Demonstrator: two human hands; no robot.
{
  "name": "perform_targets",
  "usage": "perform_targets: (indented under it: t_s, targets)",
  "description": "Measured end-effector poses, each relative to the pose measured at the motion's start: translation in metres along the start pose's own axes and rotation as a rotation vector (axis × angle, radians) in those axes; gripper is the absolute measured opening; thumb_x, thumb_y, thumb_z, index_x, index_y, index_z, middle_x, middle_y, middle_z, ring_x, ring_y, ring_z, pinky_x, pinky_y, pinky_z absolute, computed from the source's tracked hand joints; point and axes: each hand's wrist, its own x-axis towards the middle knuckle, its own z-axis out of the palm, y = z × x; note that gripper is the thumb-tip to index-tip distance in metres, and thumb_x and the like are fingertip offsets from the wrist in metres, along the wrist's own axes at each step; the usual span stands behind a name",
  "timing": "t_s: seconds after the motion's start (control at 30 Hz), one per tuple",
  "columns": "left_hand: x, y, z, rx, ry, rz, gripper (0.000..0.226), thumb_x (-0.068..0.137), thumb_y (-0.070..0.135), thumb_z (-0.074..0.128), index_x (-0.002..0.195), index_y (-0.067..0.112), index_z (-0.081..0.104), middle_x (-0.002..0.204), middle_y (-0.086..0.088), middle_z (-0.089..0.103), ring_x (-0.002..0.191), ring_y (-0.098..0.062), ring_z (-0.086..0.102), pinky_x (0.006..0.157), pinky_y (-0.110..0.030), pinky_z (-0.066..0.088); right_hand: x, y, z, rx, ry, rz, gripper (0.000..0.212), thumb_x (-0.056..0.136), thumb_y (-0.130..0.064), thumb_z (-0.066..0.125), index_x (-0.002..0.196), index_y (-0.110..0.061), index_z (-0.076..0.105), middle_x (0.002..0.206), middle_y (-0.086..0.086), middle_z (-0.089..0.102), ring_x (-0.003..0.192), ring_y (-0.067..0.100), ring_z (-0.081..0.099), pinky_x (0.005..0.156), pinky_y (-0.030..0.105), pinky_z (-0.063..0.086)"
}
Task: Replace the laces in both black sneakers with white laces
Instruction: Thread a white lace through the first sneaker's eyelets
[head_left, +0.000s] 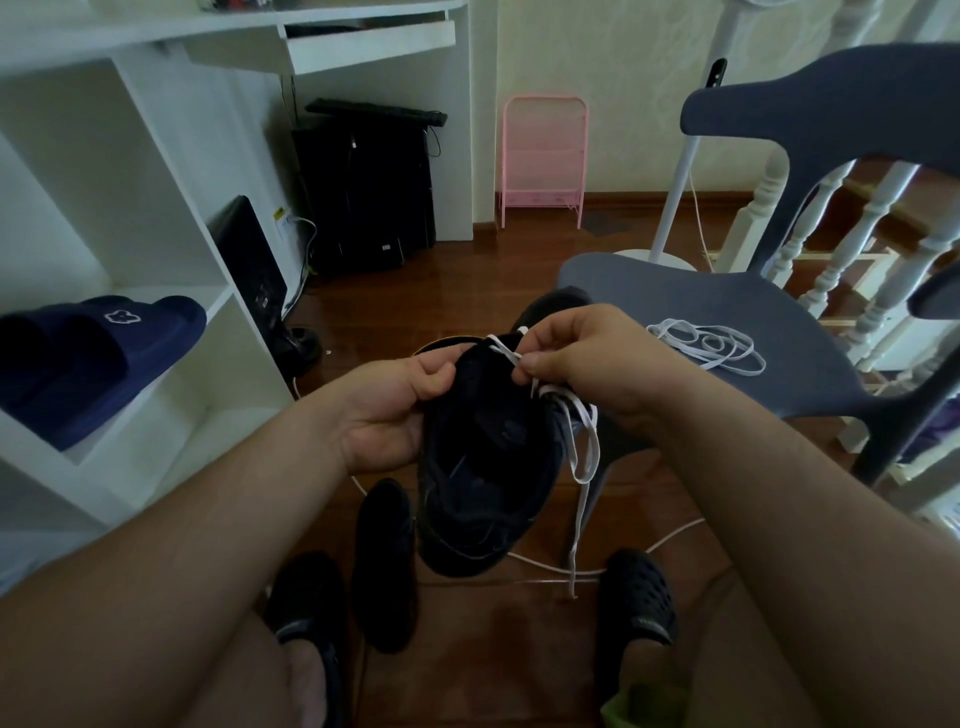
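**First sneaker part-laced, second pair of steps still ahead**

Nearest, on the floor between the feet, lies what looks like the other black sneaker (383, 564), seemingly not yet relaced. Above it, the left hand (387, 410) grips the held black sneaker (485, 467) by its side, while the right hand (576, 358) pinches the white lace (584, 441), already threaded in part. Farther right, a second white lace (709, 345) waits coiled on the grey chair (779, 332).

A grey-blue chair (727, 312) stands on the wooden floor (467, 275). Navy slippers (98, 358) sit on a white shelf (171, 395). A pink rack (544, 156) leans by the wall, beside a black computer tower (363, 192) carrying a keyboard (376, 110).
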Motion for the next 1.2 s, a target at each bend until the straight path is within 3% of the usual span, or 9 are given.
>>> perform_targets:
  t_s: [0.07, 0.17, 0.3, 0.47, 0.67, 0.8, 0.93, 1.1, 1.2]
  targets:
    - [-0.001, 0.000, 0.002, 0.007, -0.002, 0.030, 0.042, 0.111, 0.010, 0.035, 0.141, 0.018, 0.064, 0.137, -0.014, 0.067, 0.125, -0.032, 0.063, 0.105, -0.048, 0.051, -0.002, -0.001, 0.001, -0.020, -0.004, -0.024, 0.010, 0.097, -0.007, 0.069, 0.096, -0.013, 0.077, 0.086, 0.001, 0.080, 0.071, 0.005, 0.070, 0.076, 0.029, 0.057]
    - [-0.002, 0.002, 0.004, 0.010, 0.023, 0.065, 0.040, 0.112, 0.010, 0.037, 0.141, 0.015, 0.064, 0.135, -0.015, 0.069, 0.124, -0.030, 0.066, 0.099, -0.043, 0.056, -0.005, -0.001, 0.004, -0.053, 0.020, -0.067, 0.012, 0.096, -0.008, 0.071, 0.094, -0.018, 0.077, 0.088, 0.001, 0.079, 0.080, 0.013, 0.073, 0.075, 0.029, 0.059]
    - [-0.005, 0.003, 0.008, -0.030, 0.007, 0.082, 0.042, 0.101, 0.019, 0.053, 0.140, 0.007, 0.063, 0.135, -0.019, 0.068, 0.119, -0.029, 0.067, 0.096, -0.038, 0.061, -0.006, -0.001, 0.007, -0.114, 0.072, -0.102, 0.014, 0.097, -0.012, 0.071, 0.091, -0.022, 0.078, 0.086, -0.003, 0.077, 0.083, 0.008, 0.073, 0.069, 0.018, 0.058]
    - [-0.007, 0.001, 0.014, -0.039, -0.022, 0.077, 0.039, 0.087, 0.022, 0.061, 0.120, 0.003, 0.069, 0.105, -0.013, 0.077, 0.090, -0.020, 0.077, 0.071, -0.030, 0.064, -0.002, 0.001, 0.005, -0.111, 0.124, -0.087, 0.013, 0.097, -0.013, 0.071, 0.090, -0.021, 0.078, 0.084, -0.001, 0.077, 0.084, 0.015, 0.074, 0.079, 0.032, 0.063]
    - [-0.013, 0.005, 0.015, 0.004, -0.081, 0.072, 0.038, 0.085, 0.006, 0.062, 0.122, 0.006, 0.072, 0.110, -0.012, 0.078, 0.097, -0.019, 0.077, 0.081, -0.030, 0.064, -0.003, -0.001, 0.005, -0.159, 0.138, -0.103, 0.012, 0.098, -0.017, 0.071, 0.091, -0.024, 0.076, 0.084, -0.006, 0.073, 0.077, 0.004, 0.069, 0.059, 0.009, 0.052]
    - [-0.015, 0.005, 0.019, -0.004, -0.089, 0.072, 0.036, 0.084, 0.005, 0.062, 0.118, 0.007, 0.073, 0.107, -0.010, 0.079, 0.095, -0.017, 0.078, 0.080, -0.028, 0.063, -0.003, -0.001, 0.007, -0.216, 0.162, -0.161, 0.015, 0.099, -0.020, 0.070, 0.087, -0.028, 0.075, 0.078, -0.010, 0.071, 0.069, -0.005, 0.065, 0.053, 0.004, 0.044]
    - [-0.015, 0.006, 0.019, -0.026, -0.063, 0.087, 0.034, 0.085, 0.012, 0.061, 0.117, 0.009, 0.071, 0.103, -0.009, 0.079, 0.096, -0.017, 0.078, 0.077, -0.028, 0.063, -0.005, -0.004, 0.008, -0.192, 0.172, -0.218, 0.011, 0.098, -0.025, 0.071, 0.091, -0.032, 0.076, 0.083, -0.013, 0.073, 0.080, -0.004, 0.067, 0.064, 0.010, 0.052]
    - [-0.013, 0.005, 0.021, -0.026, -0.018, 0.128, 0.043, 0.085, 0.012, 0.063, 0.127, 0.005, 0.068, 0.111, -0.012, 0.078, 0.102, -0.020, 0.077, 0.079, -0.029, 0.063, -0.003, -0.005, 0.014, -0.278, 0.193, -0.242, 0.004, 0.093, -0.035, 0.075, 0.090, -0.037, 0.077, 0.086, -0.016, 0.072, 0.086, 0.003, 0.069, 0.082, 0.036, 0.061]
    - [-0.014, 0.004, 0.022, 0.011, 0.016, 0.158, 0.047, 0.083, 0.008, 0.065, 0.130, 0.004, 0.068, 0.112, -0.012, 0.077, 0.101, -0.020, 0.077, 0.079, -0.028, 0.063, -0.003, -0.006, 0.016, -0.313, 0.173, -0.210, 0.004, 0.092, -0.037, 0.075, 0.088, -0.038, 0.076, 0.085, -0.017, 0.071, 0.087, 0.003, 0.067, 0.086, 0.042, 0.061]
